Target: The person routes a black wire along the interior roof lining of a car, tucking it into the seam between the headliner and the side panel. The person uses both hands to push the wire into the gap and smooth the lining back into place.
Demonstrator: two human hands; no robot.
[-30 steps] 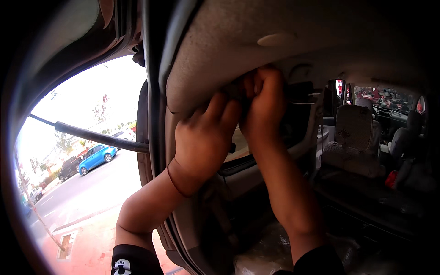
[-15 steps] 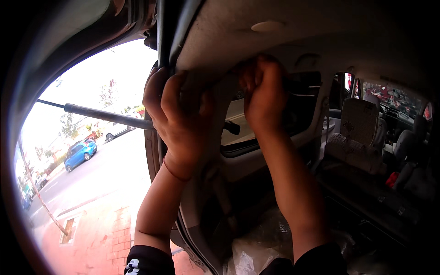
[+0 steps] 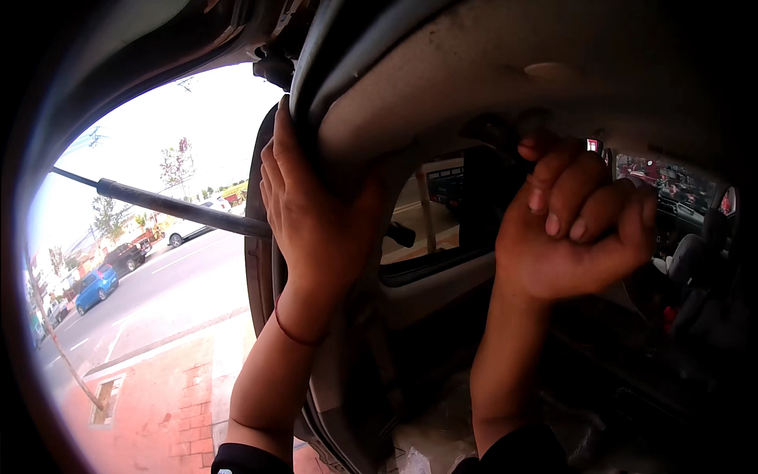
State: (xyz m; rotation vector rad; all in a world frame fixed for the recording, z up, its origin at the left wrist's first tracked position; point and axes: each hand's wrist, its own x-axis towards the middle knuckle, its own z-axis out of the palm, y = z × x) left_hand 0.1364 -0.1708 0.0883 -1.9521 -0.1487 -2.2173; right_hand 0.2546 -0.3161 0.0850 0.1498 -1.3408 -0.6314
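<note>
My left hand [image 3: 320, 213] lies against the edge of the car's rear opening, its fingers stretched upward along the dark rubber door seal [image 3: 304, 95]. Its thumb side rests by the corner of the pale headliner [image 3: 410, 103], partly in shadow. To the right, my right hand [image 3: 572, 221] is raised below the headliner, with the fingers curled in and the fingertips showing. Nothing can be seen in that fist. Between the hands is a rear side window [image 3: 426, 205].
A gas strut [image 3: 181, 209] crosses the opening at the left. Plastic sheeting [image 3: 434, 438] lies on the dark load floor. Seats [image 3: 687, 261] stand farther forward inside. Outside are a paved sidewalk [image 3: 158, 426] and a road with a blue car [image 3: 96, 288].
My right hand has come away from the headliner edge, moving right and down and turning. My left hand's fingers have straightened along the seal. The view has shifted slightly.
</note>
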